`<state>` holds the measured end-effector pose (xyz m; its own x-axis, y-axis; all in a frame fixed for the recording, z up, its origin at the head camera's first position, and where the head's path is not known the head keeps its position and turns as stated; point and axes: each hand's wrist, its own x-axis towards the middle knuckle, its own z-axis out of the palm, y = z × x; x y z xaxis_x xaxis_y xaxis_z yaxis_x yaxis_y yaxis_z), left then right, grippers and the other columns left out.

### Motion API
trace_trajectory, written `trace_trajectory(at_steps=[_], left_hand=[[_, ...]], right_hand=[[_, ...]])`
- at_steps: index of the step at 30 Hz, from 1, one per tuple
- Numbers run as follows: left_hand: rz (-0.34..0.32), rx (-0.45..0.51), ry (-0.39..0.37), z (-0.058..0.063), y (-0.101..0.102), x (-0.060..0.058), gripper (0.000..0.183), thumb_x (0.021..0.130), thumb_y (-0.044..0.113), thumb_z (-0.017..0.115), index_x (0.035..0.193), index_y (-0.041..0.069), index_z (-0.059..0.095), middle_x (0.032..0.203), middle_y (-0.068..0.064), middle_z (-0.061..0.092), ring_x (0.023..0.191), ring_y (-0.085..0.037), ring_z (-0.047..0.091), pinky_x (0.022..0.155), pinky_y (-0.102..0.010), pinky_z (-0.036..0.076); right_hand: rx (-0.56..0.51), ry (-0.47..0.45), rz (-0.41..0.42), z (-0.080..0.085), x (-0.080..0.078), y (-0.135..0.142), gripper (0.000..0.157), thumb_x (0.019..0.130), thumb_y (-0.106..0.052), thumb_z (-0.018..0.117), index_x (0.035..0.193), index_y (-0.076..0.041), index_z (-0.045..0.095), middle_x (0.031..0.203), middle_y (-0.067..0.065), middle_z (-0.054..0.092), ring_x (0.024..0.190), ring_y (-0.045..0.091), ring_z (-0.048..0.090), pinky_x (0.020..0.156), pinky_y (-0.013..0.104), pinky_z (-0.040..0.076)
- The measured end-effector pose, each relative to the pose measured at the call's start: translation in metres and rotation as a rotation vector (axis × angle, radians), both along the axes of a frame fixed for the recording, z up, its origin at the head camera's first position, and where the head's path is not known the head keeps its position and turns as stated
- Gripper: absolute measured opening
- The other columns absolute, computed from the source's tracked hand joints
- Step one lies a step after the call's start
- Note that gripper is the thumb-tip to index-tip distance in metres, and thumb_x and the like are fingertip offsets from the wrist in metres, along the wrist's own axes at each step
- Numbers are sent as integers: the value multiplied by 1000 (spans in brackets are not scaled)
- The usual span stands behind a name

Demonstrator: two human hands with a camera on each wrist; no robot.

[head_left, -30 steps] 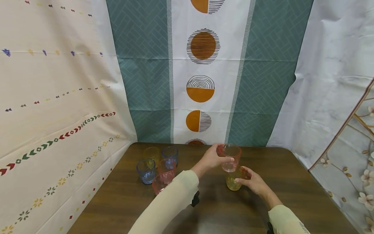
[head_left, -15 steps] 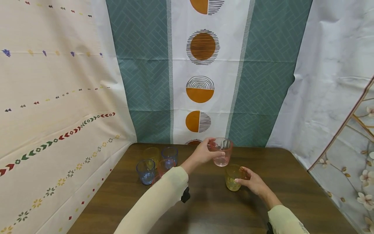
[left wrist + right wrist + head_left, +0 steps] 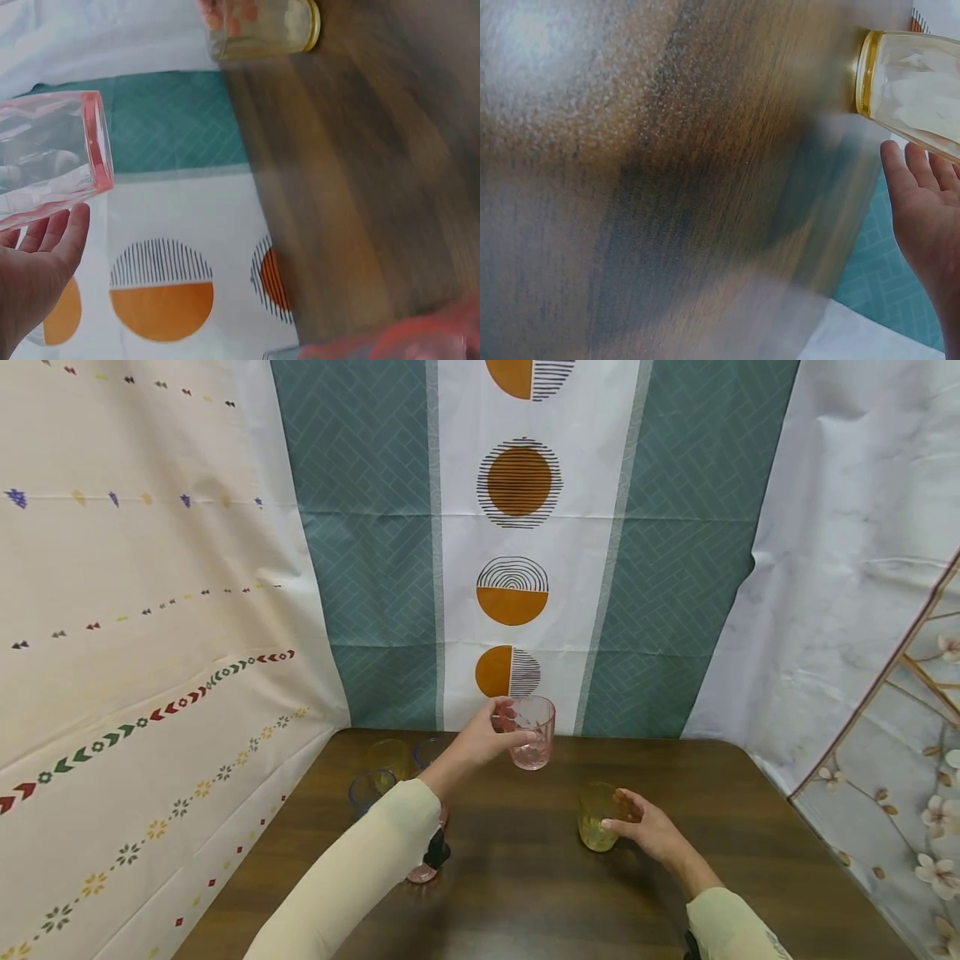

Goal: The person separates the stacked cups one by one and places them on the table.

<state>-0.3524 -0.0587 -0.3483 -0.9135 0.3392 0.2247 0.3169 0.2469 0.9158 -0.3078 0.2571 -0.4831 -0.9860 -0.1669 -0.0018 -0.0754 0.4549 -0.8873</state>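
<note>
In the head view my left hand (image 3: 480, 735) grips a clear pink glass (image 3: 536, 739), held upright in the air over the back of the table. The left wrist view shows fingers (image 3: 71, 232) along the side of this pink glass (image 3: 52, 157). To the right, a yellow glass (image 3: 596, 827) stands upright on the table, and my right hand (image 3: 652, 831) curls round its right side, thumb in front. In the right wrist view the same yellow glass (image 3: 915, 86) lies beyond the fingers of that hand (image 3: 926, 217).
On the left of the brown wooden table (image 3: 525, 893) stand several more glasses: a yellow one (image 3: 386, 756), a blue one (image 3: 365, 787), another blue one (image 3: 429, 750) and pink ones, partly hidden by my left sleeve (image 3: 360, 868). Patterned cloths (image 3: 375, 568) hang behind and beside the table.
My left hand has lifted the pink glass up and carried it left, away from above the yellow glass. My right hand stays at the yellow glass.
</note>
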Motion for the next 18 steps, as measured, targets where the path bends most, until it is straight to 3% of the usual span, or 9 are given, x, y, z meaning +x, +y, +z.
trace_trajectory(at_steps=[10, 18], left_hand=[[63, -13, 30, 17, -44, 4, 79, 82, 32, 81, 145, 8, 40, 132, -11, 51, 120, -28, 52, 97, -43, 48], [92, -44, 61, 20, -83, 12, 79, 84, 33, 80, 147, 9, 38, 135, -12, 50, 120, -29, 51, 99, -46, 47]], right_hand=[[9, 9, -4, 1, -1, 0, 81, 93, -26, 71, 151, 8, 25, 153, 30, 32, 138, 50, 33, 108, 59, 34], [13, 6, -5, 1, 0, -2, 82, 93, -26, 71, 151, 9, 25, 152, 32, 32, 136, 50, 36, 105, 58, 38]])
